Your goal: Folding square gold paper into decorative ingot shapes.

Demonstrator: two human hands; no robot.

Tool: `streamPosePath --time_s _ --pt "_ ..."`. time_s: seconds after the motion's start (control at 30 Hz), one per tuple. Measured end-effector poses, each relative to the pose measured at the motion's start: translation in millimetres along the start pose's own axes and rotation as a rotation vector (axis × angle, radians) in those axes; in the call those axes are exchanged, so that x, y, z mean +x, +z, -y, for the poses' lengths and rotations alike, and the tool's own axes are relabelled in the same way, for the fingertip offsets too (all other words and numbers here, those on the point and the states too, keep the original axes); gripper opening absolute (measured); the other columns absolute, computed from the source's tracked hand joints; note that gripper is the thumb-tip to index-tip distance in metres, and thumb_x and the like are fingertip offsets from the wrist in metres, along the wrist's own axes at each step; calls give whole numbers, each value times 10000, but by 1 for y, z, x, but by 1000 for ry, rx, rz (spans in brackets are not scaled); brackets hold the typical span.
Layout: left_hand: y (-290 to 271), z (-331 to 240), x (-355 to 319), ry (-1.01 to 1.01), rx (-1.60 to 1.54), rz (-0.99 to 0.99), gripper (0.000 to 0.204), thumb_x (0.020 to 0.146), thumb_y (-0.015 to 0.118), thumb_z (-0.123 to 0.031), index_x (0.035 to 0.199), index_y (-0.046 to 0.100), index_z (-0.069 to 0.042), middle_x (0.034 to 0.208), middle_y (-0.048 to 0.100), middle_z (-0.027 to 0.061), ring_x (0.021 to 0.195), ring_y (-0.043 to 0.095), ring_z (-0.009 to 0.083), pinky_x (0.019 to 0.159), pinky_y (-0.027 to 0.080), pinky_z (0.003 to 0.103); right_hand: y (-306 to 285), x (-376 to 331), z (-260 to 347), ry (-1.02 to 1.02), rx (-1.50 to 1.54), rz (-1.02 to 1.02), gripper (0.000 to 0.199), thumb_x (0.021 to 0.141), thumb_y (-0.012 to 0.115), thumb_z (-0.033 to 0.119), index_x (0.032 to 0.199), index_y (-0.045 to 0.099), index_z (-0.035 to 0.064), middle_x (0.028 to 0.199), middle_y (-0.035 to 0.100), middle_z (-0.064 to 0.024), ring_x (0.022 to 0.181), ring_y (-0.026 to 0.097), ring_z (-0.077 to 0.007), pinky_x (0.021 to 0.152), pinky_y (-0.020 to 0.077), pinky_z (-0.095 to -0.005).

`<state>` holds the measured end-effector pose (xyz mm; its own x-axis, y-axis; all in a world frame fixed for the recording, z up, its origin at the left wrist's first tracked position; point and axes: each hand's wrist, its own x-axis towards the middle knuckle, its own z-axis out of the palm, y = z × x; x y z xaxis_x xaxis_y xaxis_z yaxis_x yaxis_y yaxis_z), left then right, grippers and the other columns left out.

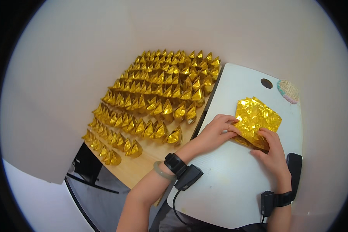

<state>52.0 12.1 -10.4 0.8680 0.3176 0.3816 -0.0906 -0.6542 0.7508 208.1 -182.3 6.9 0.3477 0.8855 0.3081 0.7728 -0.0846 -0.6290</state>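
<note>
Both your left hand [220,129] and right hand [273,150] pinch flat gold foil sheets [257,114]; likely light, slippery, tearable: grip edges

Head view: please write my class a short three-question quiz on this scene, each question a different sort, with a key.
1. True or false: the left hand and the right hand both touch the gold foil.

2. Which wrist wears the pale bangle? a) left b) right c) both

3. Fill in: the folded gold pieces stand to the ____ of the white tabletop.

Key: 1 true; 2 a; 3 left.
</note>
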Motion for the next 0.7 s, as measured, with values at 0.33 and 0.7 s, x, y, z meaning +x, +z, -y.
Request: streamPosePath --time_s 0.33,0.7 --pt "-2 -1 -3 -12 32 41 482 761 589 38 1220 606 -107 1309 526 105 1236 456 299 1044 382 375 -9 2 5 6 -2 7 372 752 613 26 1124 605 -1 1216 578 -150 1139 513 -323 996 417 -376" --pt "-2 -9 -2 -92 135 84 698 760 634 -2 1414 402 -72 1440 402 136 1328 369 308 1118 297 386 5 -1 9 -22 -246 -98 487 745 737 212 1169 595 21 1049 610 -130 1009 552 -291 879 474 -394"
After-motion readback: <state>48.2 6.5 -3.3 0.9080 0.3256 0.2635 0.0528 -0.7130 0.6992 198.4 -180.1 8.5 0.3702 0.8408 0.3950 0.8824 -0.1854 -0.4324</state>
